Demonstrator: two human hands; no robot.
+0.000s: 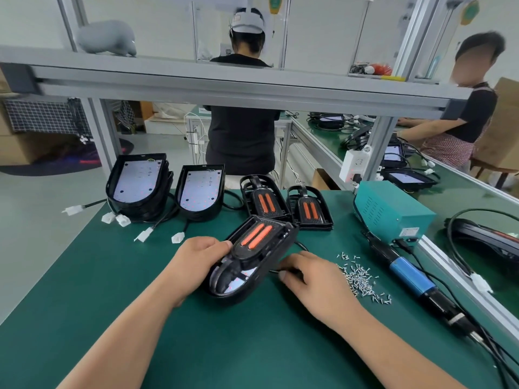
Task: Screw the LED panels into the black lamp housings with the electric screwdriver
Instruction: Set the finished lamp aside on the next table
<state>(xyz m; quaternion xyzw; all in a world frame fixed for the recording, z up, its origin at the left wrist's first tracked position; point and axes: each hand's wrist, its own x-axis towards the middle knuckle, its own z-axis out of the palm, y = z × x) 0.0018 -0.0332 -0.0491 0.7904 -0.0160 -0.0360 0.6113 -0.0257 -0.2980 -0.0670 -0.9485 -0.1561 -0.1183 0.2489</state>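
Note:
My left hand [193,262] grips a black lamp housing [252,256] tilted above the green mat, its orange-striped back facing up and a white LED panel showing underneath at its near end. My right hand [311,279] rests on the mat beside it, fingers curled round the housing's black cable. A pile of small silver screws [362,279] lies just to the right. The electric screwdriver [412,279], blue and black, lies on the mat further right, untouched.
Stacked housings with white LED panels [137,183] [200,192] lean at the back left, their white connectors on the mat. Two orange-striped housings [265,197] [309,210] stand behind. A teal power box [390,211] sits at right. Two people work at other benches beyond.

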